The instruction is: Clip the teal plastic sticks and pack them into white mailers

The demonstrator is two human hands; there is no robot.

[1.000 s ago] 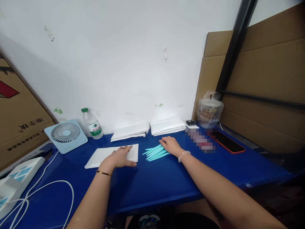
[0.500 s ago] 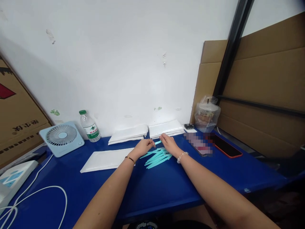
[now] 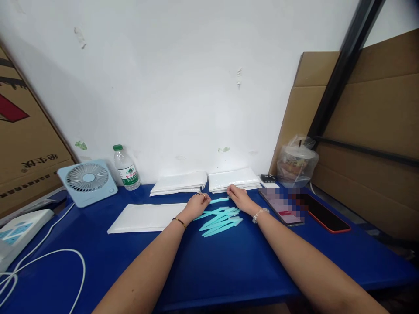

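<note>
My left hand (image 3: 197,206) is closed in a pinch on the left end of a teal eyebrow razor (image 3: 219,200), which points right above the table. Just beyond the razor's tip is my right hand (image 3: 242,201), its fingers pressed together; whether anything small is between them is hidden. Below both hands lies a loose pile of several similar teal eyebrow razors (image 3: 220,221), their pale blade ends mostly to the right. A flat white packet (image 3: 144,218) rests left of the pile, partly behind my left wrist.
Two stacks of white packets, a left stack (image 3: 180,181) and a right stack (image 3: 234,178), lie against the wall. A fan (image 3: 87,179) and water bottle (image 3: 127,170) stand left. Phones (image 3: 327,213) and a bagged cup (image 3: 297,163) are right; a white cable (image 3: 83,266) curls at left.
My right hand has moved slightly right, away from my left hand, so more of the held razor shows. The whole view has shifted a little.
</note>
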